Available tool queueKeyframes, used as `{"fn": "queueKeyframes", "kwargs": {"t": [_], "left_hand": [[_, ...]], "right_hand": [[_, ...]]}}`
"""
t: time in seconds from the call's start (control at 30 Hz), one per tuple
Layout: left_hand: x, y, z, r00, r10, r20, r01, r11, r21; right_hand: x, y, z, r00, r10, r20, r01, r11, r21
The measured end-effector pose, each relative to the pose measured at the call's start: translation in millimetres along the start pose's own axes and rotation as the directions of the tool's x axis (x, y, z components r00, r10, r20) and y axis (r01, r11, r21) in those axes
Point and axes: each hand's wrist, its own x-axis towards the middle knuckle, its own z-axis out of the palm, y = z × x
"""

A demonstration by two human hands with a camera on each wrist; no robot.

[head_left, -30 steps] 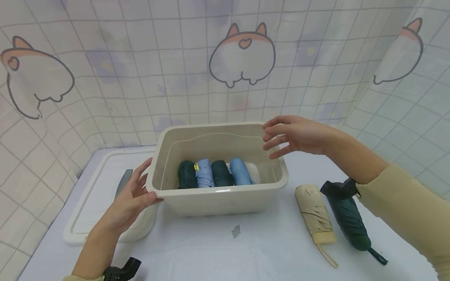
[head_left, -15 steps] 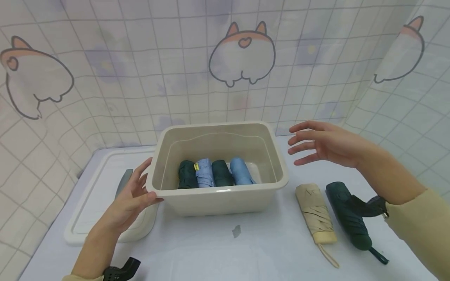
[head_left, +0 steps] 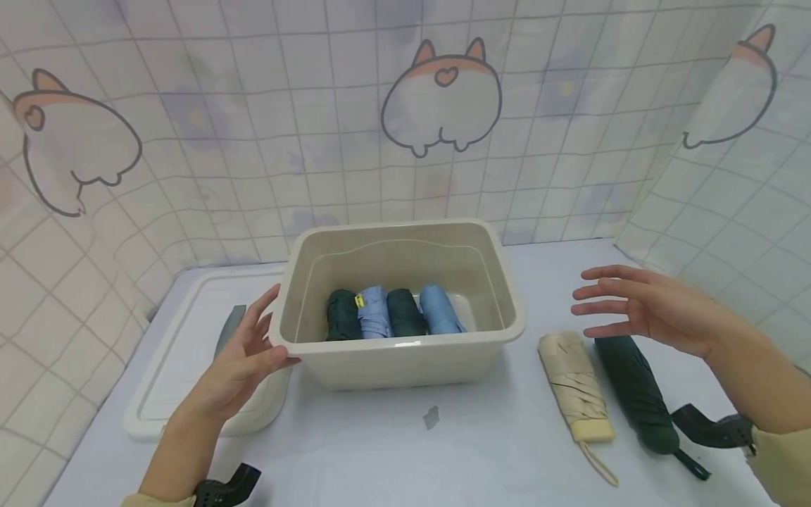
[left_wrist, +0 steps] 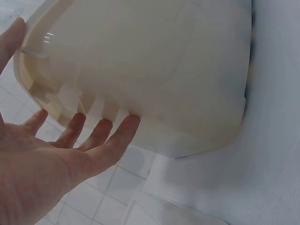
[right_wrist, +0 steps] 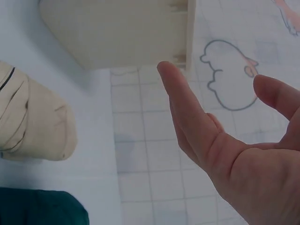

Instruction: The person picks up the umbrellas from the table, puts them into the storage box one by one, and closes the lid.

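A cream plastic bin stands mid-table. Its left side has my left hand against it, thumb by the front corner of the rim; in the left wrist view the fingertips touch the outer wall. Inside lie several folded umbrellas in a row, among them a light blue umbrella and a dark green umbrella. My right hand hovers with fingers spread and nothing held, overlapping the top end of another dark green folded umbrella. Beside that one lies a beige folded umbrella with a wrist loop.
A white lid with a grey handle piece lies flat left of the bin, partly behind my left hand. A tiled-pattern curtain with cartoon animals closes off the back and sides. A small grey patch marks the white tablecloth.
My right hand has drawn away from the bin's right rim, moving right and toward me over the loose umbrellas. The left hand stays at the bin; the bin has not moved.
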Motion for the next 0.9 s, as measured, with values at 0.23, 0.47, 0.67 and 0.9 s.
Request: {"fn": "queueKeyframes", "kwargs": {"t": [0.23,0.47,0.67,0.9], "left_hand": [[-0.1,-0.8,0.2,1.000,0.003,0.002,-0.003,1.000,-0.006],[-1.0,0.1,2.3,1.000,0.004,-0.002,-0.004,1.000,-0.004],[-1.2,1.1,3.3,1.000,-0.002,-0.006,0.002,1.000,0.005],[-0.7,1.1,1.9,1.000,-0.002,-0.002,0.002,1.000,-0.005]], "right_hand": [[-20.0,29.0,-23.2,1.000,0.029,-0.001,-0.028,0.997,0.073],[-34.0,49.5,-44.2,0.999,0.045,-0.010,-0.043,0.987,0.155],[-43.7,62.7,-57.2,0.998,0.049,-0.045,-0.043,0.991,0.129],[-52.6,75.5,-67.6,0.976,0.133,-0.174,-0.130,0.991,0.029]]}}
